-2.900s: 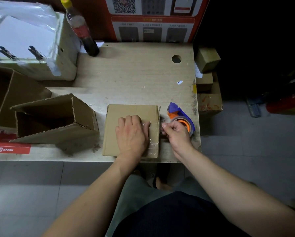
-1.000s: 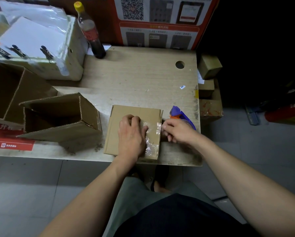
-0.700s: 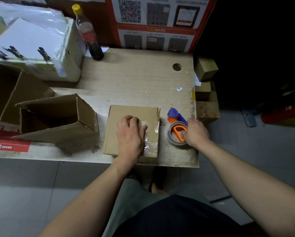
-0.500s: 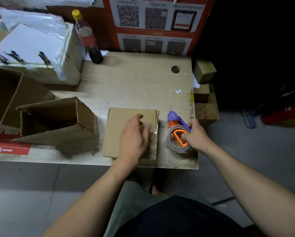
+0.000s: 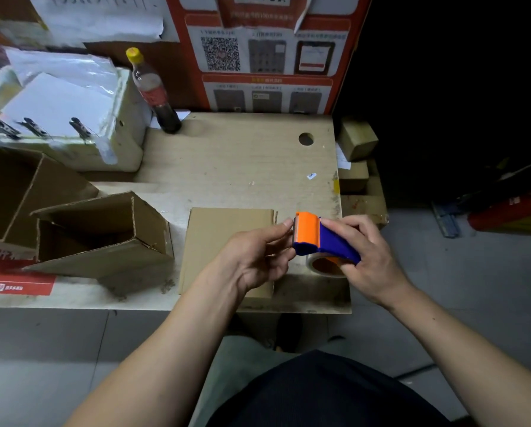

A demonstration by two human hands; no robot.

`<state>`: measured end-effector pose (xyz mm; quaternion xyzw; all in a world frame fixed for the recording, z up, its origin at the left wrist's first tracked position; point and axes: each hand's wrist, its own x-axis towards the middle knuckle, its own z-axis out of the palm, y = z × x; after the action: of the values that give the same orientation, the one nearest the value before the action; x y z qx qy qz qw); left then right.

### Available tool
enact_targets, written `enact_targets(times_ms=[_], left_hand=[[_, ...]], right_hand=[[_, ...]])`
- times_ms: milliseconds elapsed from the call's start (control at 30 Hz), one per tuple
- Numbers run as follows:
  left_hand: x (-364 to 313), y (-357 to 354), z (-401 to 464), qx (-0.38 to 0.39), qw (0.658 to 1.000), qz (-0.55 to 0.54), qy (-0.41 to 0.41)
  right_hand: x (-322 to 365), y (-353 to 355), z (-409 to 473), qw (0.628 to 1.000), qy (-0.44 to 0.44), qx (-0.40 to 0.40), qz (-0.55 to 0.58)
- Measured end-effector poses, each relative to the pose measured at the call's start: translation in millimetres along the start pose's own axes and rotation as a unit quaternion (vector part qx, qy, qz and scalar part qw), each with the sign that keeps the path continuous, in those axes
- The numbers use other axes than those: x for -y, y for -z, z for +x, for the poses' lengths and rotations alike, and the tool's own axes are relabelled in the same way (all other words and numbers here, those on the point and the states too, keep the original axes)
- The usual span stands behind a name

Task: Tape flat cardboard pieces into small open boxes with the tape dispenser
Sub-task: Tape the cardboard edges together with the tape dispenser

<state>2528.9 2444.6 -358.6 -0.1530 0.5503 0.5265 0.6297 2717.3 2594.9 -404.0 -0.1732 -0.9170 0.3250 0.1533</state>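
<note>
A flat cardboard piece lies on the wooden table near its front edge. My right hand holds the orange and purple tape dispenser lifted above the table's right front corner, its clear tape roll hanging below. My left hand hovers over the cardboard's right side, with fingertips touching the dispenser's orange front end. Whether those fingers pinch the tape end cannot be made out.
An open cardboard box lies on its side at the left, with a larger one behind it. A bottle with a yellow cap stands at the back. A white foam box holds papers. Small boxes sit off the right edge.
My right hand picked the tape dispenser up off the table and turned it. My left hand left the cardboard's taped edge and moved right to the dispenser's front.
</note>
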Motion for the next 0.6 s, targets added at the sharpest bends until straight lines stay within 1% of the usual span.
enact_targets(times_ms=[133, 200, 233, 300, 333, 400, 467, 600], left_hand=[[4, -7, -2, 0.022, 0.999, -0.018, 0.028], [8, -11, -6, 0.005, 1.000, -0.022, 0.010], [11, -13, -5, -0.010, 1.000, -0.007, -0.025], [18, -17, -4, -0.051, 0.987, 0.061, -0.138], [20, -17, -4, -0.075, 0.973, 0.099, -0.192], [17, -12, -5, -0.123, 0.945, 0.144, -0.266], [9, -3, -5, -0.165, 0.921, 0.162, -0.314], [-11, 19, -7, -0.212, 0.894, 0.183, -0.349]], right_hand=[[-4, 2, -4, 0.998, 0.044, -0.020, -0.037], [-6, 3, -4, 0.995, 0.073, -0.018, -0.068], [-6, 2, -4, 0.993, 0.086, -0.014, -0.077], [-5, 1, -3, 0.993, 0.094, -0.007, -0.077], [-4, 1, -3, 0.993, 0.094, -0.004, -0.078], [-7, 6, -1, 0.991, 0.098, 0.007, -0.090], [-16, 14, -1, 0.989, 0.093, 0.004, -0.115], [-37, 30, -4, 0.980, 0.083, -0.004, -0.182]])
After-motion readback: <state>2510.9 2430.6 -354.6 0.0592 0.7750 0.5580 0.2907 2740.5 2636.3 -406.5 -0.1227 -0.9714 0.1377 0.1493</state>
